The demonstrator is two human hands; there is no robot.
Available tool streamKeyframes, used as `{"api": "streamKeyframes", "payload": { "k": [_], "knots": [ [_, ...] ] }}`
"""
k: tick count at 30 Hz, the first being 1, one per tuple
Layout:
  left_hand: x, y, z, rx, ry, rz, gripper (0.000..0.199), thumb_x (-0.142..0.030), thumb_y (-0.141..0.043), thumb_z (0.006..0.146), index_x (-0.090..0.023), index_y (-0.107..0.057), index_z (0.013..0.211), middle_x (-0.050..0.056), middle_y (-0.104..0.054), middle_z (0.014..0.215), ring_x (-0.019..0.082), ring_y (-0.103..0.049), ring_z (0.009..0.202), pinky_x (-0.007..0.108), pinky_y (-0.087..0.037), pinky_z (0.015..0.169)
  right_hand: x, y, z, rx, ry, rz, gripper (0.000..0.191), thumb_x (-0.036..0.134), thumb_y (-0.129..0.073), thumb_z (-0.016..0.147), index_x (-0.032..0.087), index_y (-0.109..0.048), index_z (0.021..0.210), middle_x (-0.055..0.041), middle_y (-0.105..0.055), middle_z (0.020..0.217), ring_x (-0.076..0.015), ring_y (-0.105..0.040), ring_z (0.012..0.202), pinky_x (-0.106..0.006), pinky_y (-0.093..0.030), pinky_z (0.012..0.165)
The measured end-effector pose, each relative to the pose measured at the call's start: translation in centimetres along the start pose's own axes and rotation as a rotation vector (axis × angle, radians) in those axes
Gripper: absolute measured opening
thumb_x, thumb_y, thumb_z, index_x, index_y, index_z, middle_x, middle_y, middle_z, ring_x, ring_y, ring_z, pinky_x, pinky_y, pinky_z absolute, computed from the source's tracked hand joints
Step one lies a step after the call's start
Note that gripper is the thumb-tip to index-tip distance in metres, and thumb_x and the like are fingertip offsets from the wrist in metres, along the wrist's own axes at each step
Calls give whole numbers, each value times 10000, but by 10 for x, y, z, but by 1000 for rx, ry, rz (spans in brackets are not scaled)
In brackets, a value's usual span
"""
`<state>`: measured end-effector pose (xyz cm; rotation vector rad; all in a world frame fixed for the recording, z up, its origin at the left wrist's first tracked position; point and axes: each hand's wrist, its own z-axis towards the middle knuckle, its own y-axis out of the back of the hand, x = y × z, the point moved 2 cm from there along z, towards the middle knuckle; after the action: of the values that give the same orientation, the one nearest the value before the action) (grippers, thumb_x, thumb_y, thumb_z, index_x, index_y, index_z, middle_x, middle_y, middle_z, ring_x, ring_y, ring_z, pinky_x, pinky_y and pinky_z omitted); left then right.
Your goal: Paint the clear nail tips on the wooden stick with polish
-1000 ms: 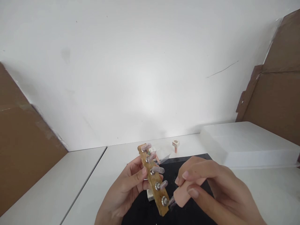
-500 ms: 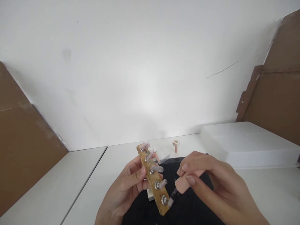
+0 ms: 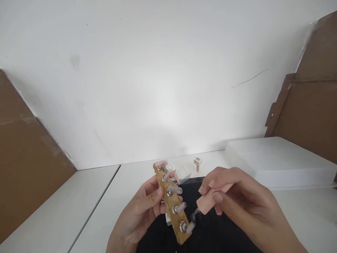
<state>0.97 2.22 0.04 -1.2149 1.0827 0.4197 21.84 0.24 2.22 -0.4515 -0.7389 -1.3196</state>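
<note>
My left hand [image 3: 147,205] grips a narrow wooden strip [image 3: 172,205] by its left edge, thumb on the front. Several pale, translucent nail-like tips [image 3: 175,190] stick out to the right from round metal bases along the strip, which leans with its lower end to the right. My right hand [image 3: 234,196] pinches a pink cylindrical handle [image 3: 206,203] between thumb and fingers. From the handle's lower end a dark, blurred tip [image 3: 195,215] meets or nearly meets the lowest nail tip [image 3: 190,227]; contact is hard to tell.
Below the hands lies a black mat [image 3: 210,232] on the white table [image 3: 97,218]. Behind are a small pink-stemmed piece [image 3: 197,162] and a similar one [image 3: 175,173]. A white box [image 3: 281,163] sits at right, with brown cardboard [image 3: 310,109] beyond.
The lower end of the strip has shifted slightly left. The fingers of my right hand have adjusted a little on the handle, and its dark tip has moved slightly at the lowest nail tip.
</note>
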Motion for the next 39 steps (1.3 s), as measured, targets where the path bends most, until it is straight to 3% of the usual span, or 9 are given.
{"api": "streamKeyframes", "payload": {
  "k": [5, 9, 15, 21, 25, 28, 32, 39],
  "knots": [
    [0, -1, 1, -30, 7, 16, 299, -275, -826, 728, -184, -742, 1000, 20, -731, 805, 150, -719, 744, 264, -571, 735, -3, 2, 1, 49, -20, 89, 112, 209, -552, 994, 286, -634, 1004, -35, -760, 820, -177, -717, 814, -237, -560, 584],
    [-1, -3, 2, -22, 13, 2, 301, -274, -828, 725, -187, -750, 1003, 19, -742, 794, 147, -723, 741, 253, -568, 736, -3, 2, 2, 85, -56, 132, 148, 193, -542, 996, 301, -634, 1037, -33, -754, 940, -163, -710, 862, -237, -573, 640],
    [-1, -5, 5, -28, 7, -12, 294, -275, -829, 725, -186, -756, 996, 13, -741, 757, 127, -717, 722, 219, -554, 724, 0, 1, 1, 190, -94, 216, 197, 195, -504, 1015, 348, -615, 1070, 1, -769, 934, -145, -704, 916, -235, -568, 722],
    [-3, -8, 5, -23, 3, -2, 271, -278, -816, 741, -192, -759, 991, 10, -750, 756, 121, -720, 717, 209, -556, 720, 1, -3, 1, 90, -57, 236, 137, 264, -542, 1002, 314, -668, 1023, -13, -752, 898, -140, -709, 822, -233, -560, 692],
    [-3, -7, 4, -11, -3, -4, 262, -284, -807, 751, -203, -759, 996, 6, -754, 768, 124, -729, 739, 199, -555, 721, 3, -6, 0, 60, -65, 223, 128, 291, -554, 996, 290, -682, 995, -27, -776, 865, -158, -722, 794, -292, -576, 750],
    [-4, -6, 5, -12, -1, -5, 260, -283, -806, 752, -202, -757, 994, 8, -756, 763, 126, -730, 729, 200, -557, 716, 6, -4, 1, 85, -57, 178, 148, 192, -554, 988, 283, -671, 992, -30, -787, 855, -170, -732, 802, -318, -588, 775],
    [-5, -6, 5, -6, -6, -10, 239, -269, -804, 756, -199, -762, 981, 3, -762, 762, 118, -728, 717, 203, -568, 715, 7, 1, 2, 179, -40, 104, 328, 11, -523, 934, 300, -658, 1010, -6, -772, 920, -146, -730, 833, -273, -588, 786],
    [-5, -7, 7, 16, -13, -20, 244, -265, -789, 772, -199, -758, 1005, 0, -750, 761, 119, -732, 729, 197, -565, 723, 8, 3, 3, 173, -52, 141, 413, -63, -513, 874, 294, -672, 1008, 5, -734, 919, -128, -709, 844, -228, -572, 782]
  ]
}}
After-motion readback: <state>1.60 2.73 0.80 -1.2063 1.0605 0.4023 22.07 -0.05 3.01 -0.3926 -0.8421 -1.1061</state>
